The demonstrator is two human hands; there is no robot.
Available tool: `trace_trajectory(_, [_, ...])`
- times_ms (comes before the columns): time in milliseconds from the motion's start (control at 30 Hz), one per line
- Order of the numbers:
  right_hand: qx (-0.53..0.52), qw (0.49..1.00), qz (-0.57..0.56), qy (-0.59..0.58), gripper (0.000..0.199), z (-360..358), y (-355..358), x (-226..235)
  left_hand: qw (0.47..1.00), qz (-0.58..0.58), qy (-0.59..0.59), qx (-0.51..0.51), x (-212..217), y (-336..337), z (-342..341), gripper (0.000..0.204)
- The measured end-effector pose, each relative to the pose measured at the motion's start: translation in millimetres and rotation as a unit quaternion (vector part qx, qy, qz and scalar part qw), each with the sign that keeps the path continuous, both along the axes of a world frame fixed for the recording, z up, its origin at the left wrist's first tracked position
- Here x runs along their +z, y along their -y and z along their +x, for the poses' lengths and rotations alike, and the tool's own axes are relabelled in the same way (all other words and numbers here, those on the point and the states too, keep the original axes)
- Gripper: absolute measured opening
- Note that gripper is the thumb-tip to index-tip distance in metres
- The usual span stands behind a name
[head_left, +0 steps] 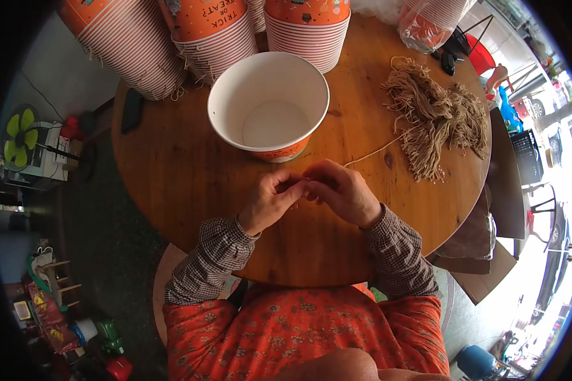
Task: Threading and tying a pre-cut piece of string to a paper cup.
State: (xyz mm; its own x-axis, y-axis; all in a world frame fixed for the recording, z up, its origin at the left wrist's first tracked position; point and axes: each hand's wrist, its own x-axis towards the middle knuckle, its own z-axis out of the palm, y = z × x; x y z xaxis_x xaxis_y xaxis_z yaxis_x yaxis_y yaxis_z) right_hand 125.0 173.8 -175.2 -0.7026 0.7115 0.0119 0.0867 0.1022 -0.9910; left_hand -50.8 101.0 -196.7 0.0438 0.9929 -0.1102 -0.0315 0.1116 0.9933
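My left hand (274,198) and my right hand (344,192) meet fingertip to fingertip above the near half of the table, both pinched closed. A strand of tan twine (376,152) runs from behind my right hand toward a loose bundle of twine (433,114) on the right. What sits between my left fingertips is too small and covered to make out. Just beyond my hands stands a white paper bucket (268,101) with an orange printed outside, open end up. Its inside shows bare white walls and a round bottom.
Tall stacks of nested orange buckets (216,51) line the far edge of the round wooden table (190,184). A dark phone-like object (132,110) lies at the left rim. Bagged cups (429,25) stand far right. Cardboard boxes (489,267) sit beside the table, a green-bladed fan (20,136) at left.
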Motion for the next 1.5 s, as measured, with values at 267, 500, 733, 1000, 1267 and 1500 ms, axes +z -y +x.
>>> trace_trajectory(267, [-0.001, 0.994, -0.109, -0.007, 0.013, 7.8, -9.5, 6.7, 0.993, -0.018, 0.109, 0.031, 9.6, 1.5, -3.7, 0.033])
trace_trajectory(500, [0.019, 0.991, -0.129, -0.018, 0.013, 7.5, -7.7, 5.2, 0.996, 0.027, 0.074, 0.030, 11.1, 4.8, 3.5, 0.034])
trace_trajectory(733, [0.015, 0.993, -0.120, -0.003, 0.014, 5.8, -6.0, 8.0, 0.982, 0.162, -0.054, 0.084, 4.3, 4.8, 12.4, 0.010])
trace_trajectory(1000, [0.053, 0.978, -0.194, -0.053, 0.014, 9.3, -7.3, 3.1, 0.968, 0.211, -0.092, 0.104, 11.7, 5.4, 10.0, 0.016])
trace_trajectory(1267, [0.078, 0.968, -0.230, -0.059, 0.014, 10.5, -6.1, 3.7, 0.973, 0.202, -0.058, 0.093, 7.1, 11.3, 9.3, 0.015])
trace_trajectory(1500, [0.074, 0.971, -0.223, -0.045, 0.011, 9.9, -5.6, 4.3, 0.971, 0.209, -0.077, 0.088, 7.4, 9.0, 8.7, 0.011])
